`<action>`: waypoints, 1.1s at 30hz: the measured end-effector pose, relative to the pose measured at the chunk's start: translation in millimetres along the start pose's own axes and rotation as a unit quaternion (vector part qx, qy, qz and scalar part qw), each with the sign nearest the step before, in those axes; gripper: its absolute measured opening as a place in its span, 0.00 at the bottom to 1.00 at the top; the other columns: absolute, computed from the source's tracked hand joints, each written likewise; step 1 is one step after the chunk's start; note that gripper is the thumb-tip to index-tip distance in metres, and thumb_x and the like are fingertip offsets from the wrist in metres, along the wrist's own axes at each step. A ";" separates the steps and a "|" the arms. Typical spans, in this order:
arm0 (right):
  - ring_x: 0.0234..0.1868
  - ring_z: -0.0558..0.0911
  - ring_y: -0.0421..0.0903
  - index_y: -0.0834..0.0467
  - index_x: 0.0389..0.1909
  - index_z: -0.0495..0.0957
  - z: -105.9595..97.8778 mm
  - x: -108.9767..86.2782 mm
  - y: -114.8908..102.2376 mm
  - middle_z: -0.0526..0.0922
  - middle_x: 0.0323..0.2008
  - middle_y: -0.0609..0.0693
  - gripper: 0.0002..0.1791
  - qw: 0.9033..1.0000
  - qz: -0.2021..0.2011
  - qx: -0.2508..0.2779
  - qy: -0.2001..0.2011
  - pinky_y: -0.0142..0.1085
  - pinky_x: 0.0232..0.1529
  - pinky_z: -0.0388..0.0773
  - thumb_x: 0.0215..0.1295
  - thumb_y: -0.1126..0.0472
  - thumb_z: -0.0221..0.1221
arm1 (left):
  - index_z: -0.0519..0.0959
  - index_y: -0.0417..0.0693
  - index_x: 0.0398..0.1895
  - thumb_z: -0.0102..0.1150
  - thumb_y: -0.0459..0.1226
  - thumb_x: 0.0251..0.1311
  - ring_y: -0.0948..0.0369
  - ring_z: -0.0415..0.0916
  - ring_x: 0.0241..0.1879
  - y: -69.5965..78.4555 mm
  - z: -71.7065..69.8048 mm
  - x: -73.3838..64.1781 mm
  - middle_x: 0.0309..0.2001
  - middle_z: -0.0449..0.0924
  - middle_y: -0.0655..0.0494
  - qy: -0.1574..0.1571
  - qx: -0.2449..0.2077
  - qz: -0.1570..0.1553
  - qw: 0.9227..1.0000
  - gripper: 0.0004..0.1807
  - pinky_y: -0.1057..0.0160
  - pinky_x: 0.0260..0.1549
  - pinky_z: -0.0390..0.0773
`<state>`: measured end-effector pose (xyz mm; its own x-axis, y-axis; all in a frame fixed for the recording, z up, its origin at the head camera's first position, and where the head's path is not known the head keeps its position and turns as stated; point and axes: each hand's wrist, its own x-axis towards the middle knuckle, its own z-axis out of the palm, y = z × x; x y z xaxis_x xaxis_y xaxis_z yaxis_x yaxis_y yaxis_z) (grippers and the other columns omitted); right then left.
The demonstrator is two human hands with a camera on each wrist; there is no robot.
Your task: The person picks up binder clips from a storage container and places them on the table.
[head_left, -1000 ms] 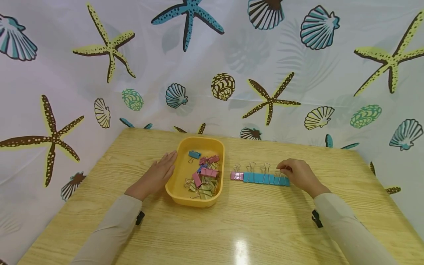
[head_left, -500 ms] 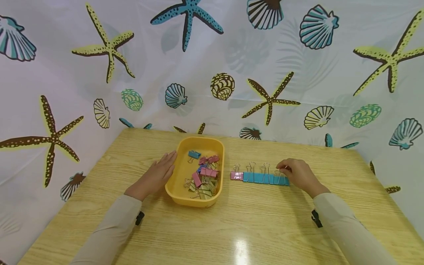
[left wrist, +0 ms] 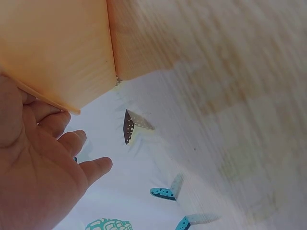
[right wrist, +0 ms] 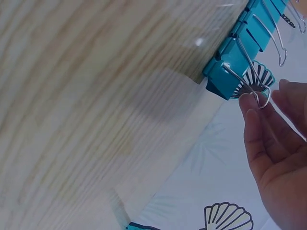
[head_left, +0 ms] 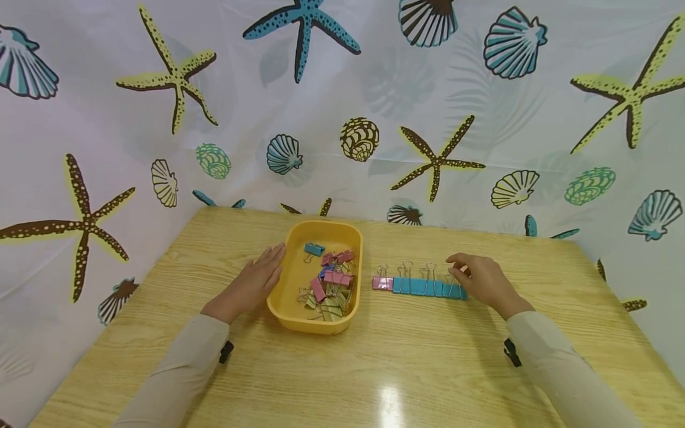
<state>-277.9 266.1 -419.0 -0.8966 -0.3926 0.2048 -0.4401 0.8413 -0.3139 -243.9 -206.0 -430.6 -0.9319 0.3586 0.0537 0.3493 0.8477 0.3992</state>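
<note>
My left hand rests with extended fingers against the left rim of a yellow plastic tray. Its fingertips touch the outside of the rim in the left wrist view. To the tray's right stands a row of binder clips, handles upward: a pink clip on the left, then three blue ones. My right hand is at the row's right-end blue binder clip. Thumb and forefinger are parted, and the clip's wire handle stands between them with the fingertips right beside it.
Inside the tray lie a blue clip, several pink clips and several yellowish clips, loosely heaped. The wooden table ends at a hanging cloth printed with starfish and shells. A dark band is on the right wrist.
My right thumb and forefinger have spread apart at the end clip's handle, which they pinched before. The end clip shifted very slightly toward the row. Left hand and tray have stayed put.
</note>
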 end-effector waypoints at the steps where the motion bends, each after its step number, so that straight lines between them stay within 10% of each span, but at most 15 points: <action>1: 0.32 0.83 0.50 0.65 0.53 0.78 -1.1 -0.4 -1.2 0.85 0.38 0.58 0.16 1.000 0.002 -0.003 -0.001 0.44 0.31 0.81 0.68 0.62 0.57 | 0.45 0.43 0.76 0.34 0.41 0.77 0.46 0.39 0.75 -0.3 0.2 0.0 0.76 0.42 0.48 0.000 0.001 0.000 1.000 0.30 0.35 0.67 0.45; 15: 0.32 0.80 0.46 0.61 0.49 0.81 -16.6 3.1 -22.0 0.84 0.40 0.54 0.14 1.000 -0.004 -0.019 0.020 0.40 0.29 0.76 0.70 0.58 0.56 | 0.45 0.43 0.76 0.33 0.42 0.77 0.46 0.40 0.75 -0.7 0.1 1.3 0.77 0.42 0.49 -0.005 0.005 -0.001 1.000 0.30 0.36 0.67 0.45; 24: 0.34 0.82 0.46 0.59 0.44 0.83 -24.6 22.4 -78.8 0.85 0.40 0.52 0.09 0.993 -0.112 -0.020 0.031 0.41 0.34 0.80 0.66 0.61 0.60 | 0.46 0.42 0.76 0.34 0.42 0.77 0.45 0.41 0.74 0.3 -1.1 1.0 0.76 0.43 0.48 0.000 0.003 0.006 1.000 0.30 0.35 0.67 0.45; 33: 0.37 0.82 0.42 0.55 0.41 0.85 -25.9 45.9 -147.6 0.85 0.38 0.47 0.07 0.967 -0.254 -0.032 -0.010 0.36 0.38 0.80 0.63 0.62 0.63 | 0.46 0.42 0.76 0.34 0.41 0.77 0.45 0.41 0.74 -0.4 -0.5 1.2 0.76 0.43 0.48 0.003 0.000 0.008 1.000 0.29 0.35 0.67 0.45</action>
<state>-252.9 133.6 -339.2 -0.5665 -0.7681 0.2986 -0.8206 0.5590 -0.1190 -245.2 -206.2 -430.2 -0.9264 0.3709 0.0653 0.3651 0.8418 0.3977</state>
